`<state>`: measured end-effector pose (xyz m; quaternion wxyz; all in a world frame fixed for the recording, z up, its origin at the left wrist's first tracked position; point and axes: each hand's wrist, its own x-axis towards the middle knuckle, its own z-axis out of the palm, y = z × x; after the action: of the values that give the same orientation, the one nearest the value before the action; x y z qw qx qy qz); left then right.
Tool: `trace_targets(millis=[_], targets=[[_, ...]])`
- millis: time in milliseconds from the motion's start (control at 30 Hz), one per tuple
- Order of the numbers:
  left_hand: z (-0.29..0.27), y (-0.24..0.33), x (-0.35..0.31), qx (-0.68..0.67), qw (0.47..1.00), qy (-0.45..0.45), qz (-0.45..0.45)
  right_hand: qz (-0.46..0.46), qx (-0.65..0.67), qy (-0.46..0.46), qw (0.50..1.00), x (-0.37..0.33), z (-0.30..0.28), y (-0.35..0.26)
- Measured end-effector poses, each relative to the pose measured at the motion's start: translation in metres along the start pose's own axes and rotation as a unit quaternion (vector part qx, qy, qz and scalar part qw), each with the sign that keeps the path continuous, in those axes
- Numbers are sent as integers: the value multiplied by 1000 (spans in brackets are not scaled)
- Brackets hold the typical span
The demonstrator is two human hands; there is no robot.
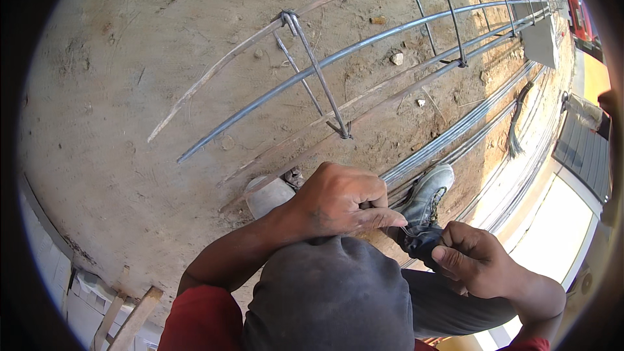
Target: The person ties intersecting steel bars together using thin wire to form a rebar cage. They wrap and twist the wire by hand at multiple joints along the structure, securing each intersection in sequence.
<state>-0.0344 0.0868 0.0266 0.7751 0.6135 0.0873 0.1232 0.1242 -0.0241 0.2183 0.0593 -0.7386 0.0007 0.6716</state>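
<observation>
My left hand (344, 200) is closed in a pinch, its thumb and forefinger on one end of a thin wire (407, 230). My right hand (480, 261) is also closed, with its thumb pressed to its fingers near the other end; its grip on the wire is partly hidden. Both hands are above my bent legs. Ahead of them lies a rebar cage (325, 62), long bars joined by rectangular stirrups (316, 65). Dark wire ties (343, 131) wrap some crossings. The hands are apart from the cage.
Loose long bars (461, 131) lie right of the cage, with a bundle of dark wire (520, 117) across them. My shoe (430, 190) is beside the bars. Wooden pieces (135, 317) stand at lower left. Stones (397, 58) dot the dirt ground (117, 84).
</observation>
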Motion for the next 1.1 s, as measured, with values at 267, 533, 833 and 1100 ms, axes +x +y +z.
trace_targets(millis=[267, 533, 833, 1100], targets=[[29, -26, -6, 129, 989, 13, -70, -209, -320, 134, 914, 75, -33, 40], [24, -24, -18, 197, 948, 234, -84, -419, -395, 79, 814, 135, -16, 35], [21, -42, -35, 467, 801, 367, 70, -329, -187, 106, 920, 196, -15, 6], [16, -49, -19, 507, 768, 392, 7, -364, 124, 79, 920, 223, 35, -5]])
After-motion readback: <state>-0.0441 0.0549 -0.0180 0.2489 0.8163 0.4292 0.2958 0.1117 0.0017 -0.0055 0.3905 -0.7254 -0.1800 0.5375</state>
